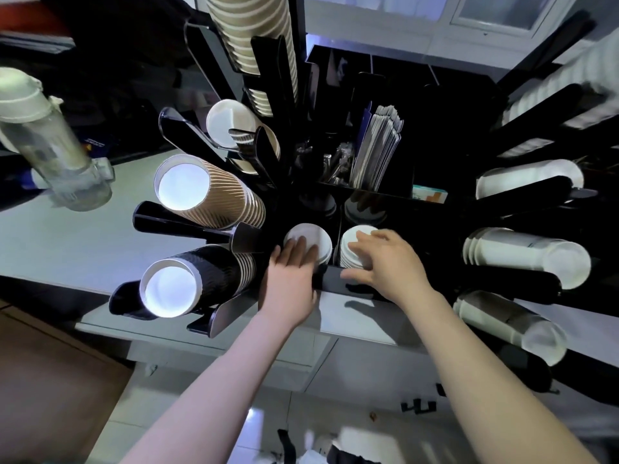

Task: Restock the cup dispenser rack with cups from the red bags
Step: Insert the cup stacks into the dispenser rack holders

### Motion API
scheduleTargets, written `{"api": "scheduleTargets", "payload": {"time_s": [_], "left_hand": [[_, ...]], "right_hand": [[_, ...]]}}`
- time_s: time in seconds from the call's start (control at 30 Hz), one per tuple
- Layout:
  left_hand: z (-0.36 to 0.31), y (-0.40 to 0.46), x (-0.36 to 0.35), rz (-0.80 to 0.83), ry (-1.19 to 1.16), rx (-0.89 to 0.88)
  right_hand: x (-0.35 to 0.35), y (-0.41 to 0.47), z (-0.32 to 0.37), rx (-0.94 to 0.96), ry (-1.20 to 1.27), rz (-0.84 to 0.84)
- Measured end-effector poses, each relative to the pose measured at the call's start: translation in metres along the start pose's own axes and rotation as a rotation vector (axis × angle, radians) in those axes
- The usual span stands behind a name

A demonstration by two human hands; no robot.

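**Q:** Where are your hands, and what do they touch?

**A:** Both reach into the black cup dispenser rack [355, 283], near the centre of view. My left hand [294, 279] lies flat on the left stack of white lids [313, 236], fingers straight and close together, holding nothing. My right hand [385, 262] rests on the right stack of white lids [355, 236]; its fingers [360, 254] curl loosely over the stack's edge, and I cannot tell whether they truly grip it.

**Q:** What surrounds them?

**A:** At 9 o'clock, a sleeve of brown ribbed cups [214, 195] points outward, its open mouth toward me. At 8 o'clock lies a sleeve of black ribbed cups [194, 279]. At 11 o'clock, a small white cup stack [227, 123], and at 12 a tall column of brown cups [254, 31]. At 1 o'clock, a compartment holds upright paper-wrapped straws [376, 152]. From 2 to 4 o'clock, sleeves of white cups [526, 256] fan out sideways.

**Q:** What stands in the way?

**A:** The rack's black front wall crosses just under both palms, and black divider arms flank each cup sleeve.

**Q:** Anything else?

**A:** A clear bottle with a white lid [43, 139] sits at 10 o'clock on the pale desk [67, 236]. The red bags are not in view.
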State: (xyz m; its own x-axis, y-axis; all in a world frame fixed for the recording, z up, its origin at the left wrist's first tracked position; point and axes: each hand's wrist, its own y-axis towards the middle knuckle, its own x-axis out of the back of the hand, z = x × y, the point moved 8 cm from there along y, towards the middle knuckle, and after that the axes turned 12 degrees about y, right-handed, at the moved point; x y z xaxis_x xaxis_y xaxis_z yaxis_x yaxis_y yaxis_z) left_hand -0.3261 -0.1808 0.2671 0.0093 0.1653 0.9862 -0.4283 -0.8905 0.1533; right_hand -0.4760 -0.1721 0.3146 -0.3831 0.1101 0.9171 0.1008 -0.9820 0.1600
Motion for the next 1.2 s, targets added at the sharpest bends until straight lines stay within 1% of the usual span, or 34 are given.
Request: {"api": "scheduleTargets", "payload": {"time_s": [0.03,0.07,0.13,0.23,0.3,0.4,0.5,0.63,0.8,0.93,1.03,1.13,1.2], "left_hand": [[0.000,0.000,0.000,0.001,0.002,-0.001],[-0.001,0.000,0.001,-0.001,-0.002,-0.001],[0.000,-0.001,0.002,-0.007,-0.020,0.006],[-0.001,-0.001,0.003,0.006,0.000,0.003],[-0.001,-0.001,0.004,0.007,0.005,0.002],[0.000,-0.002,0.004,0.022,0.006,0.002],[0.000,-0.003,0.004,0.044,0.018,-0.006],[0.001,-0.001,0.012,0.038,-0.011,0.008],[0.001,-0.004,0.017,0.069,-0.071,0.016],[-0.001,-0.008,0.020,0.057,-0.055,0.005],[-0.003,-0.010,0.021,0.048,-0.041,-0.004],[-0.005,-0.014,0.021,0.051,-0.029,-0.024],[-0.005,-0.015,0.020,0.049,-0.017,-0.041]], "right_hand": [[-0.006,-0.002,-0.005,-0.011,-0.035,0.082],[-0.010,-0.005,-0.007,-0.013,-0.071,0.111],[-0.016,-0.008,-0.007,-0.012,-0.085,0.117],[-0.016,-0.006,-0.003,-0.052,0.026,0.145],[-0.010,-0.002,0.000,-0.044,0.061,0.138],[-0.007,-0.001,0.002,-0.074,0.059,0.134],[-0.008,-0.004,0.001,-0.097,-0.013,0.128],[-0.011,-0.008,0.001,-0.097,0.019,0.150],[-0.006,-0.023,0.000,-0.100,0.132,0.027],[-0.005,-0.038,-0.008,-0.141,0.073,-0.059],[-0.013,-0.047,-0.012,-0.180,0.057,-0.037],[-0.019,-0.052,-0.012,-0.181,0.064,0.003],[-0.019,-0.054,-0.010,-0.168,0.076,-0.009]]}}
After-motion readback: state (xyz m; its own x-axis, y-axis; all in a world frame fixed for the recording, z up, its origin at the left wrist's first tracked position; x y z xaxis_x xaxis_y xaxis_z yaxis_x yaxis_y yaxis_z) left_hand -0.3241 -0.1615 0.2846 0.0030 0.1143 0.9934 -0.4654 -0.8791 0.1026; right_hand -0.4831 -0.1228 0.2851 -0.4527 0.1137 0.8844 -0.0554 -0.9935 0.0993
